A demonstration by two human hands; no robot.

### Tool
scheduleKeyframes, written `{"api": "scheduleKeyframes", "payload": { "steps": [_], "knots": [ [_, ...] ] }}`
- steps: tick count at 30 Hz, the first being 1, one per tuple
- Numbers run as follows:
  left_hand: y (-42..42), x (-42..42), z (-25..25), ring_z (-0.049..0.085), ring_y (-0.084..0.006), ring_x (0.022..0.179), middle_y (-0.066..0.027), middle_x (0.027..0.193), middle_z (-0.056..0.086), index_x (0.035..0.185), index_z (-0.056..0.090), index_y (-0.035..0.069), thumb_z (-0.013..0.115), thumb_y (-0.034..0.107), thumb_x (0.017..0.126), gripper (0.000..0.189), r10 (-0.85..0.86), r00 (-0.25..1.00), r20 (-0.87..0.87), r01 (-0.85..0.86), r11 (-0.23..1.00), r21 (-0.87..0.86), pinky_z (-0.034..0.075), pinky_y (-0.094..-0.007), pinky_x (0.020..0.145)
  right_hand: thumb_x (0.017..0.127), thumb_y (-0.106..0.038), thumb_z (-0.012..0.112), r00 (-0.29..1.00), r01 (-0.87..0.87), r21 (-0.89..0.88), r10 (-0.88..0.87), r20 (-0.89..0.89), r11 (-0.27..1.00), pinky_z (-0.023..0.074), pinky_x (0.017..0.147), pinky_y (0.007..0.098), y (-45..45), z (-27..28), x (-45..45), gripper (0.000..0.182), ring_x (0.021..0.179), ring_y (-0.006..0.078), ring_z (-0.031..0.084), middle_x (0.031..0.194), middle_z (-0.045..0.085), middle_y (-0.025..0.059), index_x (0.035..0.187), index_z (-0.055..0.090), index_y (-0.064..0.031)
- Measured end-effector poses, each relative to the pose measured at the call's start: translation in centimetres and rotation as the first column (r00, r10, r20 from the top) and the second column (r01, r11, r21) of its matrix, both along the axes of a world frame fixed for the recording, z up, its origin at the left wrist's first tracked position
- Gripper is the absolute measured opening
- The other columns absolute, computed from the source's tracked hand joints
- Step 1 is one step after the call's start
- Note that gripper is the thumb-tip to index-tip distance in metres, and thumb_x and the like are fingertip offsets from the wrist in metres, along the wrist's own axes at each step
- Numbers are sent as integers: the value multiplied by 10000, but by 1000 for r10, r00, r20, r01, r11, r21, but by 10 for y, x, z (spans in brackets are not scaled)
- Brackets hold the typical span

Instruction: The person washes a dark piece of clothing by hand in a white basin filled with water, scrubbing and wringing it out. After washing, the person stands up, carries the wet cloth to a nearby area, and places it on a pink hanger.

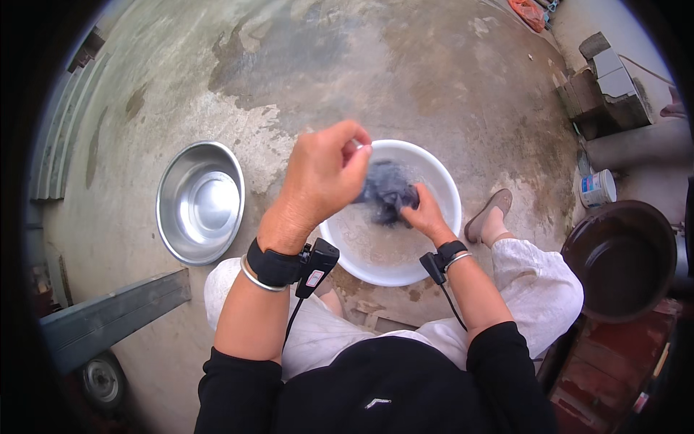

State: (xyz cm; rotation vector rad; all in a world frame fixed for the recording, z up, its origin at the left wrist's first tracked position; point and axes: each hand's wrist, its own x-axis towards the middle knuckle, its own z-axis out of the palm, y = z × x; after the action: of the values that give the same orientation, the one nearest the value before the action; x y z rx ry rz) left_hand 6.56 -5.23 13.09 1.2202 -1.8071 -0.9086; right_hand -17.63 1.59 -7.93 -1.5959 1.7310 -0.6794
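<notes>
A white plastic basin [453, 228] stands on the concrete ground before me with water in it. Dark grey-blue wet cloth [387, 190], partly blurred, is in its upper middle. My right hand [425, 214] grips the cloth's right edge between thumb and fingers. Raised above the basin's left rim is my left hand [333, 163], its fingers curled together. A small pale thing shows between them, perhaps a ring or something held; I cannot tell which. The left hand hides part of the rim and cloth. Each wrist wears a black strapped device and a silver bangle.
To the left lies a shiny metal basin [214, 200] beside a grey metal beam [119, 312]. At right are a large dark brown tub [621, 260], a white plastic bucket [596, 189], stacked blocks [602, 103] and a reddish-brown surface [612, 358]. A wheel [102, 380] shows at lower left.
</notes>
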Motion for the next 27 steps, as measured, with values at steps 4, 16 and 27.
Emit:
{"api": "scheduleKeyframes", "payload": {
  "steps": [4,16,27],
  "knots": [
    [4,8,-8,637,-236,552,-127,619,633,848,634,28,615,52,802,55,10,998,63,-12,999,40,483,-322,523,715,1,626,954,-25,244,96,-284,969,477,874,439,28,-23,31,499,1038,423,548,1086,513,241,1187,477,-70],
    [1,-2,-27,645,-207,625,-97,667,642,947,636,22,668,73,803,155,-124,928,351,108,992,64,521,-302,620,763,13,582,884,-29,455,235,-403,890,491,881,429,9,-56,-5,301,1057,396,582,1140,589,252,1060,627,2],
    [12,-14,-32,565,-322,1121,-195,1221,575,1272,524,53,813,173,664,684,-352,908,226,352,935,42,474,-373,934,704,119,529,938,-344,-18,344,37,939,449,857,259,-26,287,-6,353,926,110,554,928,613,46,1036,589,16]
  ]
}}
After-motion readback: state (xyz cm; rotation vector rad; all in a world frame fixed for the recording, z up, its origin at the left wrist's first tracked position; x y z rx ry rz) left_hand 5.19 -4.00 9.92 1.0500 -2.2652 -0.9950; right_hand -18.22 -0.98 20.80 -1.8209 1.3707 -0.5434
